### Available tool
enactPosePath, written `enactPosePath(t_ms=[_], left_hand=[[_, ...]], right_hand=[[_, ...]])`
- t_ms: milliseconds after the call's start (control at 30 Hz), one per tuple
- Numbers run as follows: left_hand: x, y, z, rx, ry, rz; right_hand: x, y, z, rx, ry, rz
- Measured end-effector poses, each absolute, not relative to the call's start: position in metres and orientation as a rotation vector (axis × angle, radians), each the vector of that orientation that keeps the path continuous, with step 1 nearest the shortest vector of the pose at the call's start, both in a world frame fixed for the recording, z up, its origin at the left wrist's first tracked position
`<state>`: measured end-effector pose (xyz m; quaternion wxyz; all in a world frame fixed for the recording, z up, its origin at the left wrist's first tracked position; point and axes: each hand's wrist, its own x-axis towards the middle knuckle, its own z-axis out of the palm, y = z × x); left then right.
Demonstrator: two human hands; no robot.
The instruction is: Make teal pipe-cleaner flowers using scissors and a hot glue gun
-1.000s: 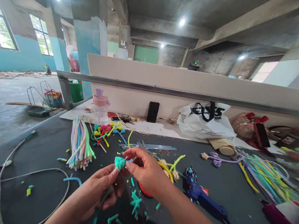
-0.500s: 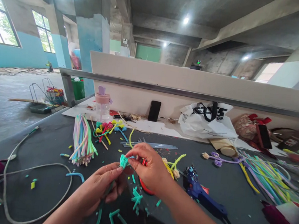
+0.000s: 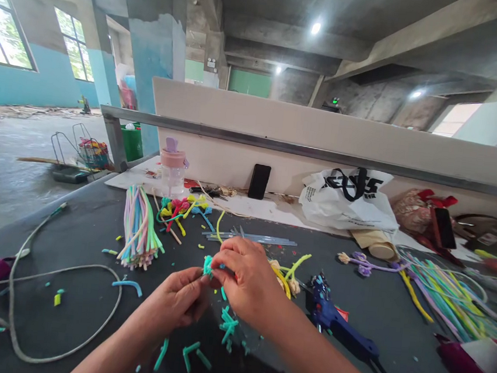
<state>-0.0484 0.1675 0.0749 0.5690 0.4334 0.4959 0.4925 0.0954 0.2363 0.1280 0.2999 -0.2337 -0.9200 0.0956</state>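
Pinched between the fingers of my left hand point(image 3: 185, 296) is a small turquoise bundle of fuzzy chenille stems point(image 3: 208, 265). My right hand point(image 3: 246, 280) has its thumb and fingertips closed on the same bundle from the right side. A green stem end point(image 3: 162, 354) shows below my left hand. Cut turquoise chenille pieces point(image 3: 228, 325) lie on the dark table under my right hand. Two more short pieces point(image 3: 191, 354) are nearer the front. My right hand hides whatever lies directly beneath it.
A blue glue gun point(image 3: 336, 321) lies right of my right forearm. Pastel chenille stems point(image 3: 141, 229) stand bunched at left; another pile point(image 3: 444, 296) is at far right. Behind are a pink-lidded bottle point(image 3: 172, 170), a phone point(image 3: 259, 182) and a white bag point(image 3: 348, 202). A cable point(image 3: 65, 268) loops at left.
My right hand has shifted down and inward, covering the red scissor handles seen before. The bundle is turned and more hidden by fingers. The view has tilted slightly.
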Motion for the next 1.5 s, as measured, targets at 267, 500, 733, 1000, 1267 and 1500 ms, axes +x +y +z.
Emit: enactPosePath(t_ms=[267,500,733,1000,1267,1500], left_hand=[[-0.048,0.160,0.083,1.030,1.166,1.124],[-0.048,0.162,0.080,0.969,1.183,1.075],[-0.049,0.160,0.083,1.006,1.135,1.092],[-0.045,0.155,0.094,0.889,1.202,1.093],[-0.048,0.156,0.086,0.844,1.128,1.109],[-0.054,0.157,0.077,0.753,1.104,1.098]], right_hand=[[0.093,0.241,0.129,-0.735,-2.412,0.587],[0.091,0.243,0.124,-0.781,-2.380,0.659],[0.092,0.244,0.127,-0.786,-2.372,0.718],[0.093,0.241,0.135,-0.814,-2.331,0.840],[0.114,0.236,0.162,-0.878,-2.168,0.798],[0.209,0.244,0.180,-1.200,-2.102,0.339]])
